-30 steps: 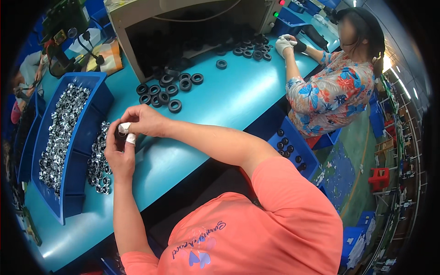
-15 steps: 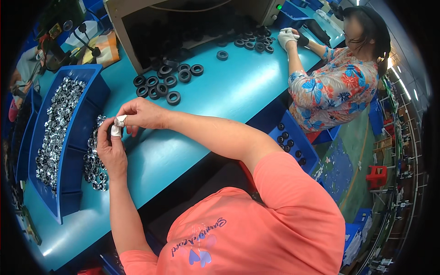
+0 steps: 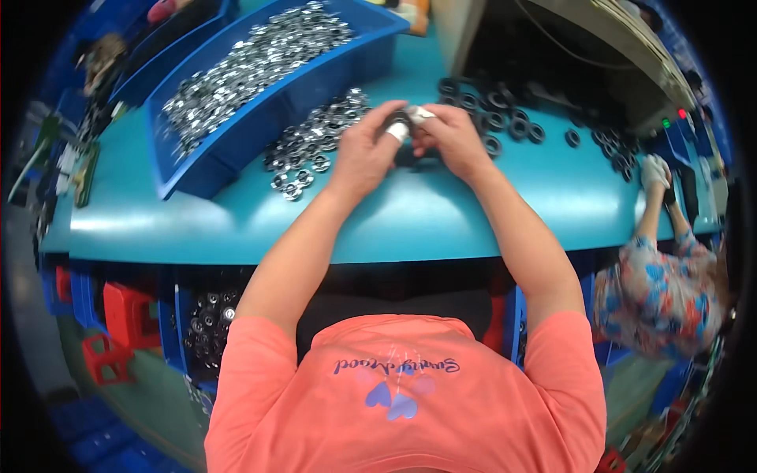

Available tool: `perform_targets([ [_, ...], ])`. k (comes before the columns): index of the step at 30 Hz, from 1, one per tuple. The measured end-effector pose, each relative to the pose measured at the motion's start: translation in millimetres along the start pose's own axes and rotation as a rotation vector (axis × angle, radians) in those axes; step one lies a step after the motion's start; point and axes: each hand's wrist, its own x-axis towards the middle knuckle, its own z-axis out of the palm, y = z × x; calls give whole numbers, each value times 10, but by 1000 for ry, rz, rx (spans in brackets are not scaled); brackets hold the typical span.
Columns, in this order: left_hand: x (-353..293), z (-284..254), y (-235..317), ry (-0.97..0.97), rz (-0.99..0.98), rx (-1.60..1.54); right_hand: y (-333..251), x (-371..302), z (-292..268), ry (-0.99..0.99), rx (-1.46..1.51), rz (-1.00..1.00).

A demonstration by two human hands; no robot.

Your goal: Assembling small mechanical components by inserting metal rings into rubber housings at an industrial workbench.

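My left hand (image 3: 369,150) and my right hand (image 3: 451,134) meet above the teal table (image 3: 410,213), fingertips taped white. Together they pinch a small black ring (image 3: 399,124) between them. A loose heap of shiny metal rings (image 3: 311,142) lies on the table just left of my left hand. Several black rubber rings (image 3: 497,118) are scattered just beyond my right hand.
A long blue bin (image 3: 260,59) full of shiny metal rings stands at the back left. A grey machine housing (image 3: 568,47) rises at the back right. Another person in a flowered top (image 3: 662,299) works at the right, with a gloved hand (image 3: 653,169) on the table.
The view has swung round, so the table now runs across the top. My two hands stay pressed together on the small part and sit closer to the black rings.
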Motion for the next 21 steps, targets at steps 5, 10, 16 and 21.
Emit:
perform_targets([
  [5,-31,-52,-16,-73,83,-103,60,51,18,-26,120,-29],
  [10,-44,-45,26,-75,89,-82,46,49,21,-34,118,-23],
  [16,-3,-100,-92,-36,187,53,-16,41,75,-31,99,-56],
  [21,-9,-65,13,-42,97,-133,-2,37,58,-9,100,-88],
])
